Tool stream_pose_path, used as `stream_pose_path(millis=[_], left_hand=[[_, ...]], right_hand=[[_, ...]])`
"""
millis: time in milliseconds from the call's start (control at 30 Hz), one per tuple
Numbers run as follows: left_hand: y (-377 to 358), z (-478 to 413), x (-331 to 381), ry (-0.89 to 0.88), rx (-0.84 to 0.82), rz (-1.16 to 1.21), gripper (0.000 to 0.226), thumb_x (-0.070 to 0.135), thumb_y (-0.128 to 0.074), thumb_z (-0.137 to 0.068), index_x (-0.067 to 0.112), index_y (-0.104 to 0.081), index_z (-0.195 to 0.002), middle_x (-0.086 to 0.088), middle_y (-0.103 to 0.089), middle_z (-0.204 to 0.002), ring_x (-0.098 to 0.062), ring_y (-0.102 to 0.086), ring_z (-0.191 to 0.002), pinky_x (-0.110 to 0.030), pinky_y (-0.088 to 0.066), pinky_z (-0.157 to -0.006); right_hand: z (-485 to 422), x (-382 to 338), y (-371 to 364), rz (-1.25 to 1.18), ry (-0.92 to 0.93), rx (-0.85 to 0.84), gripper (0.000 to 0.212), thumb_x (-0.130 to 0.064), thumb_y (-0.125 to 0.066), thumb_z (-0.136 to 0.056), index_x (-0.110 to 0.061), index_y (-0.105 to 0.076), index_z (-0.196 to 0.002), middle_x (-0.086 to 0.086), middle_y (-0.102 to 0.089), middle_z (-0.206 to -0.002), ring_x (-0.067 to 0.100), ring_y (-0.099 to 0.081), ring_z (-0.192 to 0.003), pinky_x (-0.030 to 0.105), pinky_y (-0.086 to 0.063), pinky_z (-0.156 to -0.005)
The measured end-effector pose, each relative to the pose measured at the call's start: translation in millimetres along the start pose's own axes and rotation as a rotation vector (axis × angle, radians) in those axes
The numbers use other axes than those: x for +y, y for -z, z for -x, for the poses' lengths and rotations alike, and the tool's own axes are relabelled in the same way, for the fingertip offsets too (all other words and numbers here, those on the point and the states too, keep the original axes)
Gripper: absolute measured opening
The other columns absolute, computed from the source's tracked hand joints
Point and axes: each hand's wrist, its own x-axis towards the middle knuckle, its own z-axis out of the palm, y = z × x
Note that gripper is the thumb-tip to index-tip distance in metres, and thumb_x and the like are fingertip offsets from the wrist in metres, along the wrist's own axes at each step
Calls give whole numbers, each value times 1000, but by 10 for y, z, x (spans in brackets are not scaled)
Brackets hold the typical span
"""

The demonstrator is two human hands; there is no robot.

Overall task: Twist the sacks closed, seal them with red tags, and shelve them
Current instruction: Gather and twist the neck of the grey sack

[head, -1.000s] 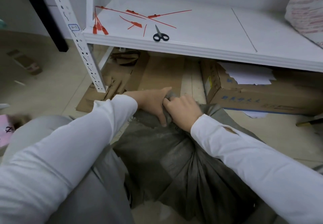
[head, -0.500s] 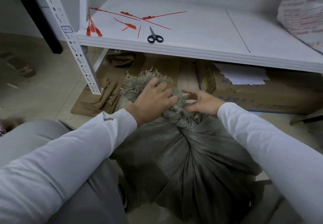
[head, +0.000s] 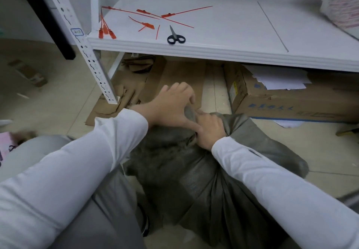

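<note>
A grey-green woven sack [head: 217, 186] stands on the floor in front of me, its mouth gathered into a twisted neck. My right hand [head: 210, 130] grips that neck from the right. My left hand [head: 172, 106] is on top of the neck, thumb and fingers curled round the bunched fabric. Several red tags [head: 147, 18] lie scattered on the white shelf [head: 223, 32], with more at its left corner. A white printed sack [head: 343, 3] sits on the shelf at the far right.
Black-handled scissors [head: 175, 36] lie near the shelf's front edge. A perforated white upright [head: 83, 48] stands at left. Under the shelf are flattened cardboard [head: 174, 73] and a cardboard box [head: 291, 101] with white paper in it. My grey trouser leg [head: 77, 219] is at lower left.
The frayed top of the sack, visible half a second ago, is now covered. My right hand has closed round the neck and my left hand has shifted over it.
</note>
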Motion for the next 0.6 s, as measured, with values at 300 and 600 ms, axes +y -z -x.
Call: stream_pose_path(millis=[300,600], left_hand=[[-365,-26,196,326,-474,263,38,41,-82,-67,27,-50,-82,6,-56,-94,-17,-52,-88,-29,-45,-81],[-405,-40,400,87,-92,-527,23,34,-59,-84,25,-60,-105,4,-66,-94,-20,-62,-92,-41,-29,-101]], right_hand=[[148,21,-143,118,169,-22,48,-19,-54,-92,-14,-38,-137,9,-51,-132,35,-63,-100,38,-43,-69],[54,633,174,-848,-72,-375,74,-26,-81,-77,-19,-45,-142,-3,-51,-136,15,-67,-68,34,-58,-64]])
